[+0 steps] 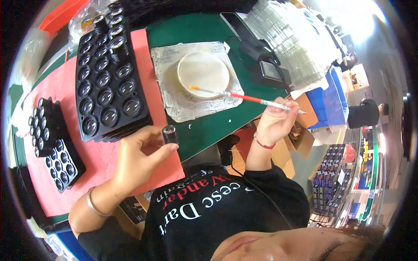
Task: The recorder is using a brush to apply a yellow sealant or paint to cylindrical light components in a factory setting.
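Note:
Between the fingers and thumb of my left hand [137, 152] is a small black lens barrel [170, 135], held upright at the near edge of the table. My right hand [276, 122] is closed round a thin paintbrush [249, 98] with a red handle. The brush points left, and its yellowish tip appears over a round, pale dish [203, 71]. Printed paper [167, 65] lies under the dish. Beside my left hand stands a stack of black trays [143, 114], the top one filled with several round lens pieces.
Two smaller black holders [65, 163] with lens pieces sit at the left on a pink sheet [48, 195]. Behind my right hand are a dark device with a screen [272, 71] and stacked clear trays [291, 37]. A blue bin [326, 100] stands right of the green table [170, 32].

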Demonstrator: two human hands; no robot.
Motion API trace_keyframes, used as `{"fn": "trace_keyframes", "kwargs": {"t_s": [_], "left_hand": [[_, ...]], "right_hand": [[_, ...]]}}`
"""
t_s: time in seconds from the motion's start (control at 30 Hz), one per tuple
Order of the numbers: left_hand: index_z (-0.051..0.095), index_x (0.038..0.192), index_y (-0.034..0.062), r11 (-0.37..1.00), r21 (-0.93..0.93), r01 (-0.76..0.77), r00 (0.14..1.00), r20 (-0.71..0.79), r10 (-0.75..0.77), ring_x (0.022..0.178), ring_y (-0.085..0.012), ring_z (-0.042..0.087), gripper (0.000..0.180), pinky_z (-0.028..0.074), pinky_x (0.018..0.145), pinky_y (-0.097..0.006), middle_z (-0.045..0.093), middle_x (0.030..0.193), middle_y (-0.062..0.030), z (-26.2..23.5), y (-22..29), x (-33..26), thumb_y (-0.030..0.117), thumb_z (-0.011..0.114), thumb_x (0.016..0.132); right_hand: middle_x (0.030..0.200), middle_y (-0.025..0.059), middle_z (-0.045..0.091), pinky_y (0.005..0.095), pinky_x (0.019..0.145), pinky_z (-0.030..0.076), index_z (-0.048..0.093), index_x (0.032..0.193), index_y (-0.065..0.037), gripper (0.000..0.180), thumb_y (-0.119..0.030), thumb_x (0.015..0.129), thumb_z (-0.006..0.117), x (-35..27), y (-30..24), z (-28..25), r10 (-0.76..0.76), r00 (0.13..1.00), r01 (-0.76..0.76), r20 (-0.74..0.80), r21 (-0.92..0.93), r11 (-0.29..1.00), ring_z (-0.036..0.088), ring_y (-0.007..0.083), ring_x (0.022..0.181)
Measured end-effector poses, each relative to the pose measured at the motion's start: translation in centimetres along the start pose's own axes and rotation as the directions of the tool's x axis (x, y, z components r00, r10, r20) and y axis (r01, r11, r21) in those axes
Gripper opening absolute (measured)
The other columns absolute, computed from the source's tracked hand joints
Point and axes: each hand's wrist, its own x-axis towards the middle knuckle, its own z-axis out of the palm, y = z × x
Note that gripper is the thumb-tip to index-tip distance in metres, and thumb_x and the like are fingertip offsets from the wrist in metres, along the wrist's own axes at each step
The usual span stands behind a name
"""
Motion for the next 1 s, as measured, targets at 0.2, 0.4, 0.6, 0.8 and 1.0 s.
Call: {"fn": "trace_keyframes", "kwargs": {"t_s": [0.2,0.4,0.6,0.8,1.0], "left_hand": [[0.057,0.091,-0.0028,0.992,-0.104,0.076,0.997,0.014,-0.075,0.069,-0.0035,0.053,0.024,0.045,0.065,-0.019,0.058,0.075,0.0004,-0.3,0.5,0.2,0.011,0.067,0.075],[0.057,0.091,-0.0025,0.983,-0.169,0.073,0.997,0.016,-0.072,0.072,-0.0042,0.054,0.025,0.045,0.066,-0.019,0.060,0.079,-0.0015,-0.3,0.3,0.0,0.012,0.068,0.074],[0.056,0.095,-0.0026,0.980,-0.163,0.110,0.993,0.056,-0.102,0.076,-0.0057,0.055,0.025,0.046,0.070,-0.019,0.060,0.084,-0.0032,-0.6,0.7,0.0,0.011,0.066,0.076],[0.052,0.104,-0.0027,0.966,-0.255,0.036,0.995,0.098,-0.011,0.087,-0.0087,0.055,0.028,0.044,0.079,-0.022,0.059,0.094,-0.0053,-0.6,0.2,0.4,0.007,0.060,0.079],[0.051,0.105,-0.0031,0.961,-0.274,-0.024,0.991,0.120,0.059,0.088,-0.0107,0.056,0.030,0.045,0.080,-0.024,0.060,0.094,-0.0057,-0.6,0.4,-0.2,0.006,0.060,0.079]], "right_hand": [[0.065,0.0022,0.041,0.0249,0.052,0.029,0.042,0.080,-0.007,0.021,-0.025,0.091,0.039,-2.1,-0.5,0.2,0.141,0.989,-0.144,0.050,0.071,0.987,0.033,0.0121,0.059],[0.065,0.0026,0.042,0.0242,0.052,0.028,0.040,0.078,-0.008,0.022,-0.026,0.090,0.040,-2.4,0.0,0.5,0.144,0.979,-0.140,0.144,-0.043,0.989,0.034,0.0123,0.059],[0.064,0.0028,0.042,0.0242,0.051,0.029,0.040,0.077,-0.007,0.023,-0.026,0.090,0.039,-2.4,0.0,0.6,0.066,0.979,-0.040,0.194,-0.139,0.989,0.036,0.0130,0.059],[0.062,0.0028,0.042,0.0252,0.051,0.030,0.041,0.078,-0.007,0.023,-0.026,0.090,0.039,-2.2,0.1,0.5,0.008,0.983,0.033,0.186,-0.215,0.976,0.038,0.0135,0.059],[0.069,0.0040,0.047,0.0249,0.055,0.033,0.043,0.078,-0.006,0.022,-0.026,0.089,0.041,-1.9,0.8,0.2,-0.032,0.995,0.046,0.095,-0.154,0.987,0.042,0.0143,0.063]]}}
